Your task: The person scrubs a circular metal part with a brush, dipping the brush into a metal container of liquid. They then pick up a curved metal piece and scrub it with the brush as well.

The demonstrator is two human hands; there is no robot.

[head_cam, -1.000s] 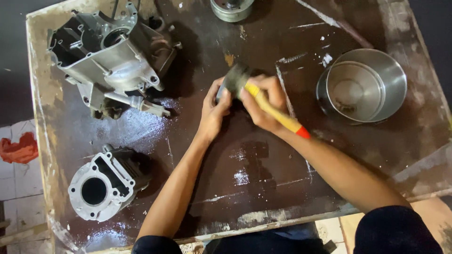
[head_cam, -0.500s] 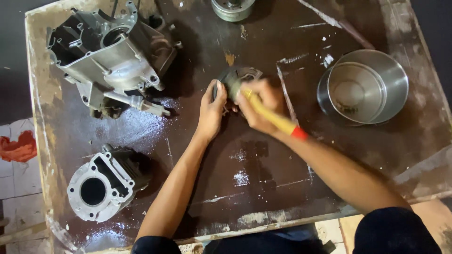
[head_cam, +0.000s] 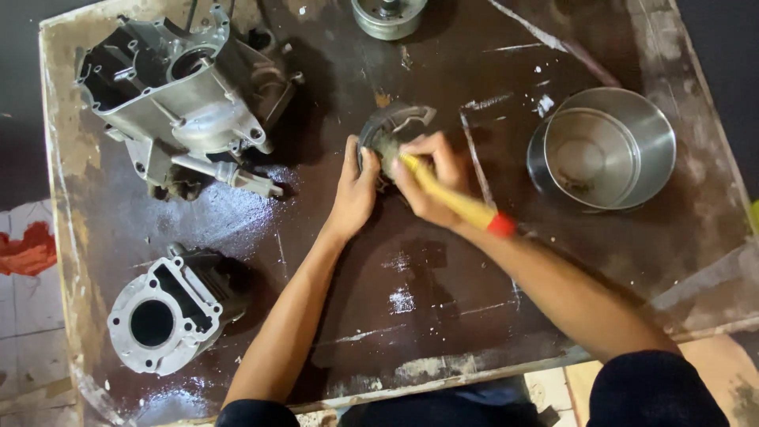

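Hands: left hand [head_cam: 353, 194] gripped a small dark round part [head_cam: 393, 126], mid-table [head_cam: 443, 332], far of centre; right hand [head_cam: 431, 178] was closed on a yellow brush [head_cam: 451, 198], bristles on the part. Judged best practice: steady part, short strokes. Engine case [head_cam: 170, 95] lay far left, steel bowl [head_cam: 605, 146] right.
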